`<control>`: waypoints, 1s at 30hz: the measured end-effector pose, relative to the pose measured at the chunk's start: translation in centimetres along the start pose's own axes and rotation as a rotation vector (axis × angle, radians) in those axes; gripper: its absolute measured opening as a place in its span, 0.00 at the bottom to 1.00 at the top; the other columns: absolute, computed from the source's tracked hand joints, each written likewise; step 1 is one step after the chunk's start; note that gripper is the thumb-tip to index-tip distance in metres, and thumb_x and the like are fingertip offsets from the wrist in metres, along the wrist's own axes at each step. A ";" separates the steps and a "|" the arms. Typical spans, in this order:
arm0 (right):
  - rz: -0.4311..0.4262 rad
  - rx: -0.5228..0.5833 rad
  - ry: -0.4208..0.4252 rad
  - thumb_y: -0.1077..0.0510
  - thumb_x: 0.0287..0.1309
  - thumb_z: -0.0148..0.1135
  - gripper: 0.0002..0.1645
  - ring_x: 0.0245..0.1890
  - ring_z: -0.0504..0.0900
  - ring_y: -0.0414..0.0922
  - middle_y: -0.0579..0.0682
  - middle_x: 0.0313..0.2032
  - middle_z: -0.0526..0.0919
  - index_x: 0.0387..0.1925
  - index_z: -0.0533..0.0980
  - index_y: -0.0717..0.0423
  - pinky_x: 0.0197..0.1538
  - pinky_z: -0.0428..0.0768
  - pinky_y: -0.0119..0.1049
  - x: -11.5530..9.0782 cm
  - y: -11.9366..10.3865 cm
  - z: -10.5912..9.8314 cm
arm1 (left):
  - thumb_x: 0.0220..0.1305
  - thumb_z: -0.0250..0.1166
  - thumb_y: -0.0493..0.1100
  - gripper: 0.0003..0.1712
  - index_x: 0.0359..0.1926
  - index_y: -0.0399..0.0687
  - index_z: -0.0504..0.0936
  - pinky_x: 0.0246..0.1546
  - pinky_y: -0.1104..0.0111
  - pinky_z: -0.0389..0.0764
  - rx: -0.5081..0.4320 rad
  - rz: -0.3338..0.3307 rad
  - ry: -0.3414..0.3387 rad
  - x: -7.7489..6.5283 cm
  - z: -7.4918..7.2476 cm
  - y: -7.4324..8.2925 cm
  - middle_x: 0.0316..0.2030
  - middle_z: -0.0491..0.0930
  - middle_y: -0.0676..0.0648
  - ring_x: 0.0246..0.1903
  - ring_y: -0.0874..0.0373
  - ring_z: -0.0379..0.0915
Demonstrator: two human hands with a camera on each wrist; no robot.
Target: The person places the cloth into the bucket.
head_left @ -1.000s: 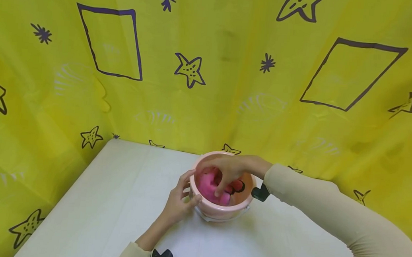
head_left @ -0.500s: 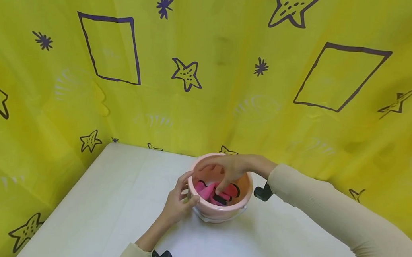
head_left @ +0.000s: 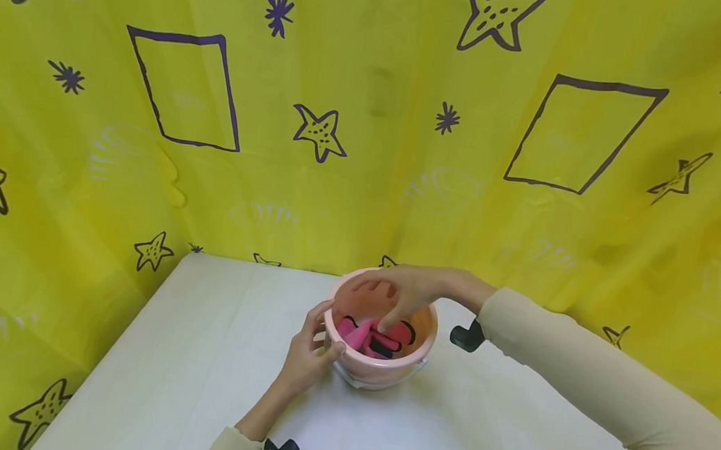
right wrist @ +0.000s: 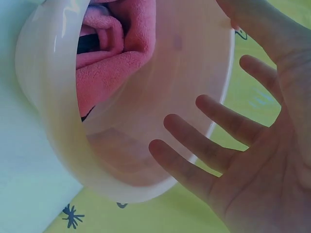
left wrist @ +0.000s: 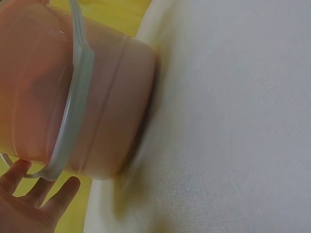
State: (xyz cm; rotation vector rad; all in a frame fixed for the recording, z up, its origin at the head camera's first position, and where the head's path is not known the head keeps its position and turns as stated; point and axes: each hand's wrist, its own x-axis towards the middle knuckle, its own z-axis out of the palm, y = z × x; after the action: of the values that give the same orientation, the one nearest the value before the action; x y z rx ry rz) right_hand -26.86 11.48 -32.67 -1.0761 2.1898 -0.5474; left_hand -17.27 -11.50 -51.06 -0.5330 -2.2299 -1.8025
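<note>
While my left hand (head_left: 310, 350) cups the near wall of the pink bowl (head_left: 351, 365) with thumb on the rim, I'd judge it best to keep that brace firm so the bowl stays put on the white surface (head_left: 201, 353). My right hand (head_left: 402, 294) hovers over the opening, fingers spread and holding nothing. Below its fingertips, inside the bowl, lies a crumpled pink fleece cloth (head_left: 384, 338) with black trim.
</note>
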 end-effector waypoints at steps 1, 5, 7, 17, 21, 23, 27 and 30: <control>0.008 -0.001 0.006 0.50 0.54 0.80 0.47 0.66 0.70 0.54 0.46 0.70 0.71 0.73 0.67 0.36 0.65 0.74 0.56 -0.1 -0.1 0.0 | 0.64 0.69 0.59 0.44 0.76 0.65 0.61 0.52 0.49 0.82 0.000 0.001 0.001 0.0 0.0 0.0 0.64 0.77 0.36 0.57 0.40 0.76; 0.018 -0.005 0.026 0.49 0.53 0.80 0.48 0.65 0.71 0.53 0.45 0.69 0.72 0.73 0.67 0.35 0.65 0.75 0.54 -0.2 -0.1 -0.1 | 0.65 0.68 0.61 0.43 0.76 0.65 0.60 0.52 0.47 0.82 0.000 0.007 0.002 0.2 -0.1 0.1 0.65 0.76 0.36 0.57 0.39 0.76; 0.006 -0.003 0.026 0.49 0.53 0.80 0.48 0.65 0.71 0.53 0.45 0.69 0.71 0.73 0.67 0.36 0.65 0.75 0.54 -0.2 0.0 0.0 | 0.65 0.68 0.61 0.43 0.76 0.65 0.60 0.52 0.48 0.82 0.001 0.005 0.001 0.2 -0.1 0.2 0.65 0.76 0.36 0.57 0.38 0.76; -0.065 0.001 0.047 0.51 0.56 0.78 0.48 0.67 0.70 0.55 0.47 0.71 0.70 0.75 0.65 0.43 0.66 0.74 0.57 -0.5 0.4 0.3 | 0.66 0.69 0.55 0.42 0.76 0.63 0.59 0.55 0.46 0.81 0.009 0.008 -0.037 0.4 -0.7 0.3 0.66 0.75 0.35 0.60 0.35 0.75; -0.054 -0.015 0.122 0.47 0.55 0.79 0.49 0.66 0.72 0.56 0.49 0.69 0.72 0.75 0.65 0.42 0.64 0.75 0.58 -1.0 0.3 0.3 | 0.66 0.69 0.52 0.42 0.76 0.65 0.59 0.59 0.41 0.76 0.076 -0.002 -0.065 0.6 -1.7 0.6 0.67 0.75 0.39 0.64 0.39 0.73; -0.060 -0.035 0.163 0.45 0.55 0.78 0.49 0.66 0.72 0.55 0.49 0.69 0.72 0.75 0.66 0.42 0.64 0.74 0.59 -1.4 0.2 0.4 | 0.66 0.69 0.52 0.42 0.76 0.66 0.60 0.61 0.40 0.74 0.118 -0.002 -0.075 0.7 -2.2 0.9 0.68 0.74 0.43 0.66 0.42 0.72; -0.093 -0.068 0.250 0.42 0.55 0.77 0.47 0.67 0.72 0.55 0.50 0.69 0.73 0.73 0.68 0.43 0.65 0.73 0.61 -2.5 0.3 0.7 | 0.66 0.69 0.52 0.41 0.76 0.65 0.62 0.63 0.39 0.71 0.202 0.033 -0.075 0.8 -3.3 1.5 0.71 0.71 0.50 0.70 0.45 0.67; -0.103 -0.108 0.320 0.39 0.55 0.77 0.46 0.69 0.70 0.53 0.47 0.70 0.72 0.73 0.68 0.38 0.66 0.73 0.60 -3.6 0.5 1.1 | 0.66 0.69 0.52 0.40 0.76 0.62 0.63 0.65 0.39 0.69 0.240 0.065 -0.051 0.9 -4.1 1.9 0.72 0.69 0.52 0.72 0.47 0.64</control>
State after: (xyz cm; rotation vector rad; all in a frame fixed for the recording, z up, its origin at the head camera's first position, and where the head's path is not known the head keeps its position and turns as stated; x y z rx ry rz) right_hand -24.65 14.60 -32.43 -1.2347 2.4728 -0.6943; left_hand -17.53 -14.98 -48.07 -0.6000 -2.3894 -1.4784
